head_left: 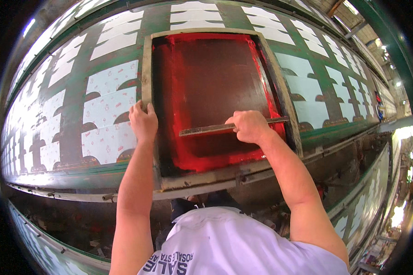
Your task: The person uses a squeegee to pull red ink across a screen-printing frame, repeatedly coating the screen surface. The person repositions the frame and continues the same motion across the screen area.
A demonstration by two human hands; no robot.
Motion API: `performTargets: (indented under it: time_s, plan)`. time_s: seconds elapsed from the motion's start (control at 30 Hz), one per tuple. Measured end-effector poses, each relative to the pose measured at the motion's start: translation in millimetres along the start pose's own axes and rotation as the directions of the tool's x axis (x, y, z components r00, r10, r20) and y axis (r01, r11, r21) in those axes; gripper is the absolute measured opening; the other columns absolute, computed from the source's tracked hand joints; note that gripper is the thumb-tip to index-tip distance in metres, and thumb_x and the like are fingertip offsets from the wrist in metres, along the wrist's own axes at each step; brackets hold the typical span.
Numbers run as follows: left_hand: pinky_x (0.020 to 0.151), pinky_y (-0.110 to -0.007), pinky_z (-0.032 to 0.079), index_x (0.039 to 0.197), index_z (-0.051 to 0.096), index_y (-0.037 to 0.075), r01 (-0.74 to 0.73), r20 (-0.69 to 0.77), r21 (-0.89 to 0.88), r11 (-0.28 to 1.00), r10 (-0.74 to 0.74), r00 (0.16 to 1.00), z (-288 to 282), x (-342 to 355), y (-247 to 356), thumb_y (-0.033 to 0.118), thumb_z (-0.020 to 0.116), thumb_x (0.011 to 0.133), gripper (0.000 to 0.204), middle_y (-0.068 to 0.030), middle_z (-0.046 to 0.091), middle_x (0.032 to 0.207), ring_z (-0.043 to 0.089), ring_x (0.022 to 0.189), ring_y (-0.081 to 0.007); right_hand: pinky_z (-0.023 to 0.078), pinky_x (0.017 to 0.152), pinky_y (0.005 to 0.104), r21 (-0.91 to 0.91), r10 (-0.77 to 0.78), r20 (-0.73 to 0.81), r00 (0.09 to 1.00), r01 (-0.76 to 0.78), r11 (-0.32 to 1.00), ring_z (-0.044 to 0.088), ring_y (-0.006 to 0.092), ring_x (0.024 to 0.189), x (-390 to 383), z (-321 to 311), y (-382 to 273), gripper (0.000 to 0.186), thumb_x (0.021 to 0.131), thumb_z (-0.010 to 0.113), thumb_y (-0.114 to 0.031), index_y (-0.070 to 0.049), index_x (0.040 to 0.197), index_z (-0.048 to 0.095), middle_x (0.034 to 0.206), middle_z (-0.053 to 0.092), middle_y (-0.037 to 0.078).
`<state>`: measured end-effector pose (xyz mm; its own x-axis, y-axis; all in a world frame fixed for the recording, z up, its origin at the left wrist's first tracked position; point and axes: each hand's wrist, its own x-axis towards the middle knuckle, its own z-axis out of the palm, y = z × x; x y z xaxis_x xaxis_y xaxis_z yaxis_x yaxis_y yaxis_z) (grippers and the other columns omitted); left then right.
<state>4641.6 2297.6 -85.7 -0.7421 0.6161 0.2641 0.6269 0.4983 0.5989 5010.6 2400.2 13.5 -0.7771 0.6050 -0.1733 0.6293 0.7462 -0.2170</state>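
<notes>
A screen printing frame (147, 68) with pale wooden sides lies flat on the long green table before me. Red ink (178, 87) streaks the inner edges of its dark mesh, thickest at the left and near sides. My right hand (251, 127) is closed around a long, thin squeegee (204, 131), which lies crosswise over the nearer part of the mesh, its right end by the frame's right side. At the frame's left side, my left hand (143, 122) grips the wooden edge with curled fingers.
Rows of white cut fabric pieces (303, 89) lie on the green table (72, 103) around the frame. Those to the left (108, 107) carry small red prints. A metal rail (78, 196) runs along the near edge. Another table with pieces (369, 201) stands at the lower right.
</notes>
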Motion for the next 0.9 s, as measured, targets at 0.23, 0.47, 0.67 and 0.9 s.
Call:
performTargets:
  time_s: [0.23,0.47,0.67,0.9]
  plan:
    - [0.119,-0.053,0.051,0.151,0.064,0.002,0.048,0.088,0.121,0.991,-0.059,0.994,-10.2,-3.0,15.2,0.045,0.078,0.102,0.067,-0.0219,0.067,0.147,0.062,0.14,-0.0432,0.063,0.094,0.0504,-0.005,-0.029,-0.066,0.997,0.029,1.0,0.078,0.0345,0.103,-87.6,24.8,-44.4,0.031,0.085,0.076,-0.012,-0.019,0.114,0.085,0.106,0.077,0.011]
    - [0.114,-0.054,0.054,0.138,0.069,-0.003,0.063,0.116,0.268,0.962,-0.096,0.989,-10.7,-5.0,24.2,0.05,0.077,0.102,0.065,-0.0267,0.07,0.14,0.067,0.134,-0.0466,0.057,0.104,0.0503,0.096,-0.173,-0.226,0.959,0.198,0.975,0.068,0.0362,0.121,-130.7,47.8,-45.4,0.062,0.08,0.095,-0.052,-0.009,0.122,0.078,0.122,0.073,0.015]
    - [0.116,-0.055,0.053,0.136,0.072,-0.004,0.136,0.116,0.426,0.894,-0.203,0.972,-11.6,-4.9,44.4,0.062,0.069,0.105,0.073,-0.0277,0.071,0.142,0.068,0.136,-0.0446,0.056,0.108,0.0523,0.293,-0.22,-0.356,0.908,0.332,0.897,0.07,0.0384,0.127,-166.0,48.8,1.8,0.051,0.088,0.091,-0.044,-0.007,0.121,0.079,0.131,0.076,0.017]
    - [0.115,-0.054,0.053,0.138,0.071,-0.002,0.187,0.104,0.501,0.845,-0.273,0.956,-4.5,-2.1,55.1,0.063,0.067,0.105,0.073,-0.026,0.071,0.142,0.068,0.135,-0.0448,0.054,0.111,0.0539,0.41,0.274,-0.568,0.776,-0.022,0.912,0.07,0.0414,0.125,-187.9,26.7,140.0,0.04,0.088,0.09,-0.015,-0.004,0.125,0.08,0.132,0.076,0.018]
